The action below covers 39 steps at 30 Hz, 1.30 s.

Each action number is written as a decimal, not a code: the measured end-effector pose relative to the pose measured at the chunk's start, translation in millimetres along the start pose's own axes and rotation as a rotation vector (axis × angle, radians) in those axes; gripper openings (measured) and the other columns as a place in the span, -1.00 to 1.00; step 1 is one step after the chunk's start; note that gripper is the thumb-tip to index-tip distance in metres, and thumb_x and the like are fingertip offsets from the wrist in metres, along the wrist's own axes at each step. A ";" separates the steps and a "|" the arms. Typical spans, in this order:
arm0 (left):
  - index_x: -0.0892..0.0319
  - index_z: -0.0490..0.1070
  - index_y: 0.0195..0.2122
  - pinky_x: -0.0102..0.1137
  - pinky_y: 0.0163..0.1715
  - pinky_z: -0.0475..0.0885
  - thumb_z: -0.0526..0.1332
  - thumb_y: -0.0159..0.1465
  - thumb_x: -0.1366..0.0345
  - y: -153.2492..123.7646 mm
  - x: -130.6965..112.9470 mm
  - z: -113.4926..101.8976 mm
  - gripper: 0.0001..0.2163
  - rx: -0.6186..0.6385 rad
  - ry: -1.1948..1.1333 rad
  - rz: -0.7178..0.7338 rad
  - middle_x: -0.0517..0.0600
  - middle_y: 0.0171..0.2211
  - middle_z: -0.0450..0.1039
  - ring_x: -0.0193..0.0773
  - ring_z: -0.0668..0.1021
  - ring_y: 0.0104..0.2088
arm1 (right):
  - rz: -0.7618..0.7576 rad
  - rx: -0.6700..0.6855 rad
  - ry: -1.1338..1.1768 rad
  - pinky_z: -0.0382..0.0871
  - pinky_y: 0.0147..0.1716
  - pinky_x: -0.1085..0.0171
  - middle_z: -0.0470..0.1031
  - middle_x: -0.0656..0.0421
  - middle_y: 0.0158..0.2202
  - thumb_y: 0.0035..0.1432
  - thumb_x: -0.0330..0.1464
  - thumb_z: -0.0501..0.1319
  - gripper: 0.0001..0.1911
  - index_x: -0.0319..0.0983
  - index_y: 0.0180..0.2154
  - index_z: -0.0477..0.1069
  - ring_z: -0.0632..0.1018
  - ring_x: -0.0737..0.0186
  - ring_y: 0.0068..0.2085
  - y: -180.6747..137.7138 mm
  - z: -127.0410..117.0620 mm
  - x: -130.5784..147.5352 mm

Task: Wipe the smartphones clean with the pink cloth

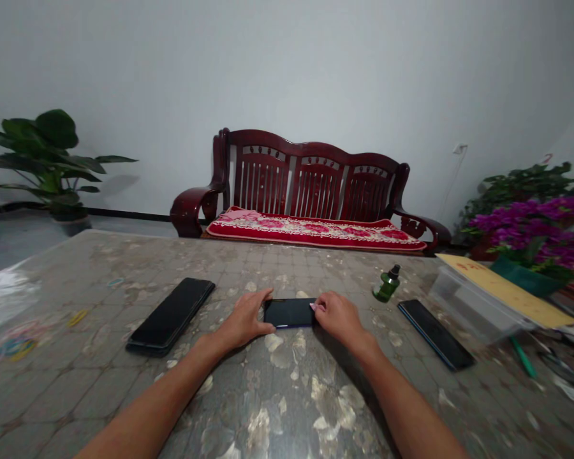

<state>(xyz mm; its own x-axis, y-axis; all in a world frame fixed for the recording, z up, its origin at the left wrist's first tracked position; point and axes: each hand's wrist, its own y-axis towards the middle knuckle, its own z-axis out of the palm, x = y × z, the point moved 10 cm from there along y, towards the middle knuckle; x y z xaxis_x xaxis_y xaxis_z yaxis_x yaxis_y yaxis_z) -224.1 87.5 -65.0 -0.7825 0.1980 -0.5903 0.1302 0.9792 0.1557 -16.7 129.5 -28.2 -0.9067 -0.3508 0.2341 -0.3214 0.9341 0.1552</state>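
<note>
A black phone (289, 312) lies flat and sideways on the patterned table (287, 395). My left hand (245, 319) holds its left end, thumb at the near edge and fingers over the far edge. My right hand (335, 315) grips its right end the same way, fingertips pinched on the corner. Both hands are closed on the phone.
A larger black device (171, 315) lies to the left, and another black phone (435, 333) to the right. A small green bottle (386, 285) stands behind it. A clear plastic box (469, 299) with a yellow sheet, purple flowers (540, 233), a wooden bench (306, 191) and a potted plant (48, 159) also show.
</note>
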 end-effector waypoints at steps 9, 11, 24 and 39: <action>0.16 0.23 0.26 -0.16 0.13 0.28 0.41 0.00 0.29 -0.6 -4.0 -1.0 -0.24 0.004 -0.003 0.008 0.12 0.08 0.47 0.04 0.45 0.11 | -0.028 -0.017 -0.025 0.13 -0.38 0.31 0.59 0.11 -0.25 0.26 -0.30 0.18 -0.80 -0.16 -0.31 0.57 0.54 0.20 -0.23 -1.8 1.7 16.6; 0.17 0.23 0.25 -0.16 0.13 0.28 0.41 0.00 0.29 -1.0 -3.7 -1.3 -0.25 0.000 -0.003 0.005 0.12 0.08 0.47 0.04 0.46 0.10 | -0.072 -0.014 -0.023 0.13 -0.37 0.31 0.59 0.13 -0.26 0.27 -0.30 0.18 -0.80 -0.15 -0.31 0.57 0.54 0.20 -0.22 -2.4 3.2 23.1; 0.16 0.24 0.25 -0.16 0.14 0.29 0.43 -0.01 0.31 -0.1 -4.2 -1.6 -0.24 -0.007 -0.010 0.020 0.11 0.06 0.48 0.03 0.46 0.09 | -0.231 -0.099 -0.075 0.21 -0.14 0.30 0.52 0.12 -0.18 0.29 -0.42 0.11 -0.80 -0.17 -0.22 0.52 0.46 0.18 -0.11 3.0 8.7 35.4; 0.10 0.25 0.26 -0.13 0.16 0.27 0.45 -0.02 0.33 0.6 -2.3 -0.1 -0.22 -0.021 -0.046 0.037 0.08 0.06 0.47 0.02 0.45 0.09 | -0.306 -0.105 -0.085 0.18 -0.16 0.28 0.48 0.13 -0.18 0.35 -0.40 0.07 -0.78 -0.14 -0.19 0.51 0.44 0.18 -0.12 2.8 15.8 57.8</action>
<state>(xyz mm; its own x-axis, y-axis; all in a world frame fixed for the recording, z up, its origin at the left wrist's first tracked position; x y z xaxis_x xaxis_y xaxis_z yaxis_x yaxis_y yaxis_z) -222.3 87.7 -63.5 -0.7484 0.2362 -0.6198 0.1455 0.9701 0.1941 -74.3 112.9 -29.4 -0.7933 -0.6033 0.0815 -0.5564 0.7728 0.3051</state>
